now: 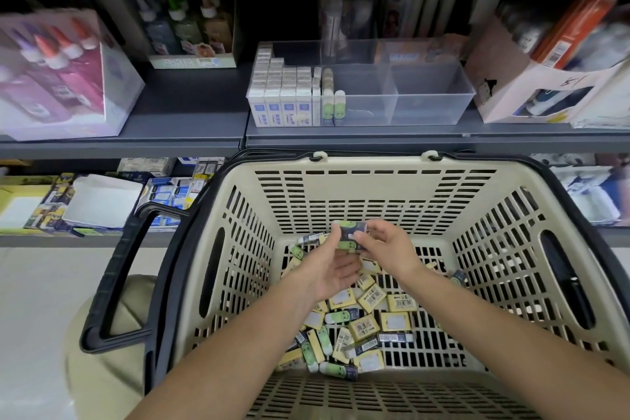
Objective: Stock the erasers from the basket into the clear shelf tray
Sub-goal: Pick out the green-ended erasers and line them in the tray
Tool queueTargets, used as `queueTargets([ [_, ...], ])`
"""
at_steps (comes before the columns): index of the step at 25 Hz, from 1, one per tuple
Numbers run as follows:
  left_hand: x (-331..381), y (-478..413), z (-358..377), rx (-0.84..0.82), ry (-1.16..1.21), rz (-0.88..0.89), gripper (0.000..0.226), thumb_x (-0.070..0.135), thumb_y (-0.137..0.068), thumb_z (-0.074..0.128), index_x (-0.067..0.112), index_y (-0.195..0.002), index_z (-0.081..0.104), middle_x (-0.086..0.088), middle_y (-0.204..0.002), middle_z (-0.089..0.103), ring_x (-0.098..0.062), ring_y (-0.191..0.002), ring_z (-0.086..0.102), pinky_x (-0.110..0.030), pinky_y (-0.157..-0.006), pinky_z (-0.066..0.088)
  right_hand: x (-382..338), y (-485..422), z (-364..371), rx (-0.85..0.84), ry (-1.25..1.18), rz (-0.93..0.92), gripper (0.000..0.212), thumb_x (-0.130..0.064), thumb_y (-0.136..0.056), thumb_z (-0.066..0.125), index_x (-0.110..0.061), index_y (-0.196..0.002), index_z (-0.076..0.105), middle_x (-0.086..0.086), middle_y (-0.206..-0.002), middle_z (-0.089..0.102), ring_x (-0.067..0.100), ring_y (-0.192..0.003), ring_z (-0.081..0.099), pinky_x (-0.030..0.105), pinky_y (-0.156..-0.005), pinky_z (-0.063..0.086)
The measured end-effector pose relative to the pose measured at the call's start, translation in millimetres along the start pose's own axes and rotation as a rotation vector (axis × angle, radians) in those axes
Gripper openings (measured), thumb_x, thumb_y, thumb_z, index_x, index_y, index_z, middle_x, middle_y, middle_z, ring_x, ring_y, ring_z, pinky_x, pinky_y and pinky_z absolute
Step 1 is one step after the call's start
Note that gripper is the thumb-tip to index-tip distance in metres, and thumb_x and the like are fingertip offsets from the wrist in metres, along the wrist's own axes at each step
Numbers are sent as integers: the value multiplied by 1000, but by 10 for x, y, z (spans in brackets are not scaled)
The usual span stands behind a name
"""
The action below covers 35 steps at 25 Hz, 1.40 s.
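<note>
Both hands inside the basket (381, 181), raised above the loose erasers (361, 320) on its slotted floor. Left hand (332, 271) palm up, fingers (335, 237) curled round a small bunch of green-and-dark erasers (349, 235). Right hand (385, 249) pinches the same bunch from the other side, fingertips touching it. Basket walls stand well apart from both wrists. Beyond the fingers, past the far rim, the clear tray (433, 106) sits at the shelf (341, 138) edge: left compartment packed with white boxes (281, 102), a few green erasers beside them, middle and right compartments open.
</note>
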<state>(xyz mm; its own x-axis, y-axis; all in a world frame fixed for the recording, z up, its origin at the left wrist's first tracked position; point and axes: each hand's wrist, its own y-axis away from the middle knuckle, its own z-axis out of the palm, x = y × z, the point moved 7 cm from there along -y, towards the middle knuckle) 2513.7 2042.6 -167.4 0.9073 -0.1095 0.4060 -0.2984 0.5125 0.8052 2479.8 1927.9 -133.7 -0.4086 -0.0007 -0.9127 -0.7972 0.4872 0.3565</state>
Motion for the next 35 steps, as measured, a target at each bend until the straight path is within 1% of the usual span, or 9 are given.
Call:
queueTargets([
  [3,41,-8,44,-43,96,40,61,55,-85,53,3,-115,59,-19,-116,64,-29,-108,62,-37,-87,54,-56,85,112,-46,160,-156,21,-12,-83,68,-25,-98,67,0,-95,70,14,-88,65,27,-80,53],
  [7,168,-26,-125,52,128,112,25,25,-90,61,1,-95,59,-19,-94,65,-27,-76,68,-34,-61,57,-47,159,320,-252,458,-306,33,-19,-79,71,-30,-110,64,-15,-101,66,0,-97,61,19,-88,48],
  [9,217,-38,-261,101,54,118,18,11,-90,58,0,-105,57,-18,-97,65,-26,-80,67,-37,-69,58,-43,70,246,-230,538,-298,26,-24,-82,67,-30,-108,65,-17,-101,64,-1,-98,59,20,-84,49],
  [11,296,-30,-401,142,36,118,22,4,-88,57,4,-111,58,-16,-101,65,-23,-80,64,-35,-69,56,-24,-83,131,-138,690,-274,24,-26,-88,59,-26,-111,63,-10,-109,64,6,-102,58,24,-83,49],
  [17,376,5,-603,189,19,132,17,3,-85,62,10,-100,62,-9,-93,69,-17,-77,64,-32,-68,53,146,-305,394,-196,941,-286,41,-20,-88,56,-22,-128,47,1,-126,53,21,-117,48,33,-94,42],
  [21,390,14,-762,250,-21,145,12,8,-88,61,10,-100,62,-7,-91,71,-18,-75,65,-32,-67,55,245,-361,322,-155,949,-212,36,-21,-84,62,-25,-116,45,-2,-108,60,20,-105,54,34,-86,47],
  [24,401,9,-786,258,-43,147,10,11,-88,61,11,-99,63,-5,-86,71,-17,-70,64,-33,-71,56,349,-355,280,-168,883,-75,43,-26,-83,64,-24,-122,46,-4,-93,64,18,-92,58,35,-78,51],
  [31,407,38,-709,236,-60,122,12,17,-86,64,13,-97,66,0,-80,73,-14,-69,64,-29,-65,53,328,-345,426,-138,1128,-174,48,-39,-82,63,-26,-126,47,2,-106,63,22,-101,57,31,-77,47],
  [35,422,58,-697,232,-43,119,10,16,-86,64,10,-94,66,-1,-74,70,-14,-66,62,-30,-71,53,339,-337,347,-167,1062,-121,28,-23,-86,57,-23,-114,58,-2,-102,67,17,-92,62,28,-72,50],
])
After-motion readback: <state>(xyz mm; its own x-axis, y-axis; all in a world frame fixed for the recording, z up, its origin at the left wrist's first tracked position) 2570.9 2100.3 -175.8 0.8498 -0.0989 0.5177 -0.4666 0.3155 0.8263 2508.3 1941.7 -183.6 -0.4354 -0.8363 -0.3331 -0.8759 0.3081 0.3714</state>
